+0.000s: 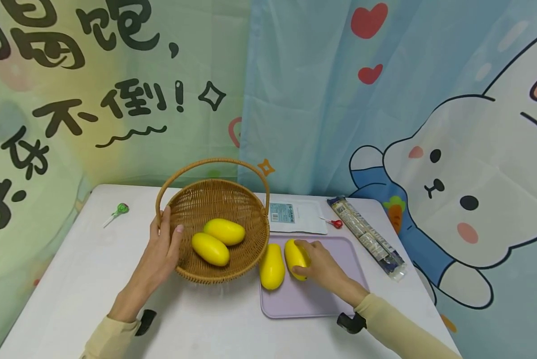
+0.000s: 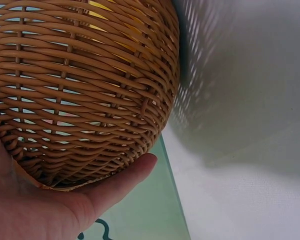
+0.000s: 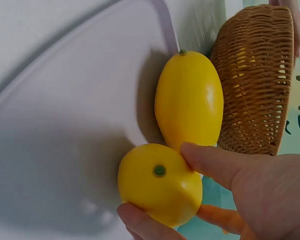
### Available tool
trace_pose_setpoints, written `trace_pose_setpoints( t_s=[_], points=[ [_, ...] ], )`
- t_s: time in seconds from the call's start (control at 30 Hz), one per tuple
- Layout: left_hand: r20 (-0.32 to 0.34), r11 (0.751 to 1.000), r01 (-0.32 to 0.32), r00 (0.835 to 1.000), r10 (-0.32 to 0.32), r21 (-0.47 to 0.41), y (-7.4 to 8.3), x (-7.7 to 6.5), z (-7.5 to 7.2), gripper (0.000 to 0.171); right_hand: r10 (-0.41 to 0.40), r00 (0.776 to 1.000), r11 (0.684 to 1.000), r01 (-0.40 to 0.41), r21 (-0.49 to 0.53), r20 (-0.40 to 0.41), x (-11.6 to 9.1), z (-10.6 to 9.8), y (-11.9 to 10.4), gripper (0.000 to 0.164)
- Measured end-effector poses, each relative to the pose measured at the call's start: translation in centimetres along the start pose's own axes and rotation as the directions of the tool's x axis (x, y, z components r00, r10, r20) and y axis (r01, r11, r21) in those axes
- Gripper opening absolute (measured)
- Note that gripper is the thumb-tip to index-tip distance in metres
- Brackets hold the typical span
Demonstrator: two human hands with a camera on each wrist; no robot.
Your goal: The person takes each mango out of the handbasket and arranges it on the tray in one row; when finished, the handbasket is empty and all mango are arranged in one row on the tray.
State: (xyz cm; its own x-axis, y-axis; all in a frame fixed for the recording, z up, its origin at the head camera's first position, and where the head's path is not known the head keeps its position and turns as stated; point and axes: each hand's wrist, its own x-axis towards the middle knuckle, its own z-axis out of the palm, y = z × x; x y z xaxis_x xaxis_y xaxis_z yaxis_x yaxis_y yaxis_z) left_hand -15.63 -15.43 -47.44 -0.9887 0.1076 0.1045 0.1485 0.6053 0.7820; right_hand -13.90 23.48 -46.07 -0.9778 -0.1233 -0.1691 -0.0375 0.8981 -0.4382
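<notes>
Two mangoes point(image 1: 225, 232) in the basket point(image 1: 223, 199), two outside

Right hand point(image 1: 320, 264): thumb and curled fingers, parted by the fruit's width, hold one mango point(image 1: 297, 255) right of the basket. Left hand point(image 1: 158, 257): grips the basket's left rim. Another mango point(image 1: 271, 269) lies just right of the basket, on the tray point(image 1: 313, 304). The work looks half done, these two remaining.

Staged set, apparently: white table point(image 1: 214, 324), cartoon backdrop point(image 1: 304, 124)
</notes>
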Motion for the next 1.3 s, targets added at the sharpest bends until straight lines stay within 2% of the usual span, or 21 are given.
trace_pose_setpoints(
  t_s=[0.4, 0.8, 1.0, 1.3],
  points=[
    [0.001, 1.0, -0.003, 1.0, 0.003, 0.0, 0.0, -0.1, 0.0, 0.072, -0.017, 1.0, 0.994, 0.016, -0.111, -0.007, -0.8, 0.3, -1.2, 0.07],
    [0.002, 1.0, -0.001, 1.0, 0.001, -0.003, 0.1, -0.1, -0.1, 0.072, -0.031, 0.999, 0.988, 0.027, -0.153, -0.026, -1.1, -0.5, -1.7, 0.069],
    [0.001, 1.0, -0.002, 1.0, 0.002, 0.001, 0.2, -0.1, -0.1, 0.072, -0.032, 0.998, 0.986, 0.024, -0.165, -0.048, -1.0, -2.6, -2.1, 0.07],
    [0.004, 1.0, 0.001, 1.0, -0.001, 0.003, 0.1, -0.1, -0.1, 0.072, -0.132, 0.98, 0.974, 0.1, -0.201, -0.151, -0.6, -8.3, -3.1, 0.067]
  ],
)
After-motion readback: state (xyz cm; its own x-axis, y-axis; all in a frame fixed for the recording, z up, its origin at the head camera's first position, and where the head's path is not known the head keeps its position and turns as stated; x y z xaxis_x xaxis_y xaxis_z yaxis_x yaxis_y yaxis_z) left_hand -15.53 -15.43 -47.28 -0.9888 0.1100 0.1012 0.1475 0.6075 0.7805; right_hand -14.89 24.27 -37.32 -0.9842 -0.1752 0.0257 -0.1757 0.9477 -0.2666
